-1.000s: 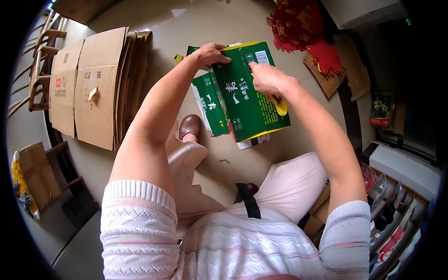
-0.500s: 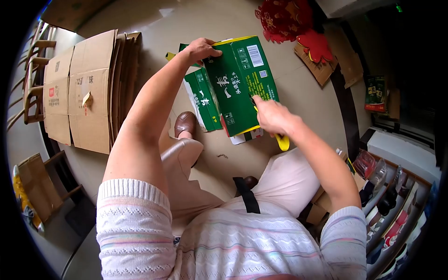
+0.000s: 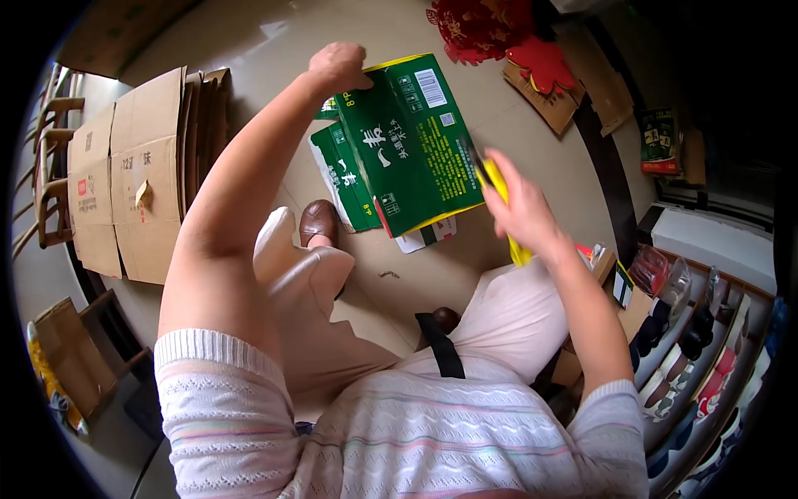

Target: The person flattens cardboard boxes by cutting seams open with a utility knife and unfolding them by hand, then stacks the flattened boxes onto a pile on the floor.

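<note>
My left hand (image 3: 339, 66) grips the top left edge of a green cardboard box (image 3: 416, 158) with white and yellow printing and a barcode. Closed around a yellow-handled cutter (image 3: 495, 178), my right hand (image 3: 525, 208) is just off the box's right side. The cutter's dark blade points up and left, near the box edge. A green flap (image 3: 345, 179) with a torn white edge hangs at the box's left. Beneath its lower edge a white printed flap (image 3: 427, 235) shows.
Flattened brown cartons (image 3: 145, 175) stand at the left beside a wooden rack (image 3: 56, 166). Red paper decorations (image 3: 540, 65) and cardboard pieces (image 3: 544, 100) lie at the upper right. A shoe rack (image 3: 706, 366) stands at the lower right. My brown shoe (image 3: 319, 222) is below the box.
My right hand moved down along the box, then away to its right with the cutter, which now shows clearly. The box and my left hand have shifted up and left in view.
</note>
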A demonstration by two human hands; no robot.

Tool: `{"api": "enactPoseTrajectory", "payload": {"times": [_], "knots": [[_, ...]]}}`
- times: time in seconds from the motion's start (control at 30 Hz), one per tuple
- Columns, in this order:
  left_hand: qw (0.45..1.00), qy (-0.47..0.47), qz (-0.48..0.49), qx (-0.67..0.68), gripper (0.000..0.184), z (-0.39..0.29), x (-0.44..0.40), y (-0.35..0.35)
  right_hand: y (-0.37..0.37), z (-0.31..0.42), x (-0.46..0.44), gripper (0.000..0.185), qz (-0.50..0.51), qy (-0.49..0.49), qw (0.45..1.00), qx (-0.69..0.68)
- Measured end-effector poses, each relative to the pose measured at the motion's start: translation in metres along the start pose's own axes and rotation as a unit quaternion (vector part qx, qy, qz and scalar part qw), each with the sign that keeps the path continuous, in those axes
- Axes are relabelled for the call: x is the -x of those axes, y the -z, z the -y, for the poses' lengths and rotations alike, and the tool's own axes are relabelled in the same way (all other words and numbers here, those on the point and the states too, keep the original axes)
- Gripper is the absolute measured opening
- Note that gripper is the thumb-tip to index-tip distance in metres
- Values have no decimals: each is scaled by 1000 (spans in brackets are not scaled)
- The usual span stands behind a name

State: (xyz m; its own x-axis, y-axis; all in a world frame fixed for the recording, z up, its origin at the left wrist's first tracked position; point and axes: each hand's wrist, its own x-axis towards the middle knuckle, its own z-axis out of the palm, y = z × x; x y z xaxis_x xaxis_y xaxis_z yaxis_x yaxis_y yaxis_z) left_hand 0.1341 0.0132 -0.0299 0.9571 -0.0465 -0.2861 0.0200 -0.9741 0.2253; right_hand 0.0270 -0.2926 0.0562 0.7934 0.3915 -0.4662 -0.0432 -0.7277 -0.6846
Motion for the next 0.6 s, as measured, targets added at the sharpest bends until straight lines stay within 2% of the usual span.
{"api": "enactPoseTrajectory", "payload": {"times": [0.03,0.07,0.1,0.13,0.17,0.2,0.23,0.27,0.3,0.33,0.37,0.4,0.43,0.57,0.6], "knots": [[998,-24,-22,-60,40,-12,0,5,-7,-3,-25,42,-31,1,999,-44],[992,-59,-77,-86,24,-23,-1,1,-18,-9,-53,38,-62,4,994,-89],[993,-42,-7,-107,18,-48,4,10,-27,-10,-76,34,-89,-14,992,-91],[992,-76,28,-96,17,-56,-4,-6,-38,-17,-100,32,-95,-17,988,-117],[983,-156,76,-56,18,-65,7,-5,-49,-27,-122,31,-96,-24,988,-120],[964,-222,112,-91,19,-72,11,-13,-53,-17,-125,29,-96,-68,987,-108],[952,-256,122,-117,19,-75,16,-27,-59,-18,-131,22,-94,-119,957,-248],[950,-284,81,-106,19,-80,28,-28,-66,-20,-138,38,-109,-170,902,-381],[942,-299,103,-111,19,-89,37,-18,-73,-32,-145,56,-132,-121,950,-255],[940,-287,139,-118,18,-93,37,-20,-63,-21,-136,55,-107,-152,934,-306],[940,-277,162,-114,22,-94,37,-19,-59,-26,-139,40,-73,-161,920,-350],[938,-286,162,-111,29,-93,34,-19,-58,-24,-136,24,-93,-62,986,-125],[933,-292,172,-119,31,-97,32,-18,-55,-22,-133,26,-100,-35,990,-89],[914,-296,231,-154,38,-105,32,-19,-49,-19,-132,33,-80,-84,989,-87],[907,-297,249,-164,39,-107,32,-19,-49,-22,-133,34,-93,-66,990,-81]]}}
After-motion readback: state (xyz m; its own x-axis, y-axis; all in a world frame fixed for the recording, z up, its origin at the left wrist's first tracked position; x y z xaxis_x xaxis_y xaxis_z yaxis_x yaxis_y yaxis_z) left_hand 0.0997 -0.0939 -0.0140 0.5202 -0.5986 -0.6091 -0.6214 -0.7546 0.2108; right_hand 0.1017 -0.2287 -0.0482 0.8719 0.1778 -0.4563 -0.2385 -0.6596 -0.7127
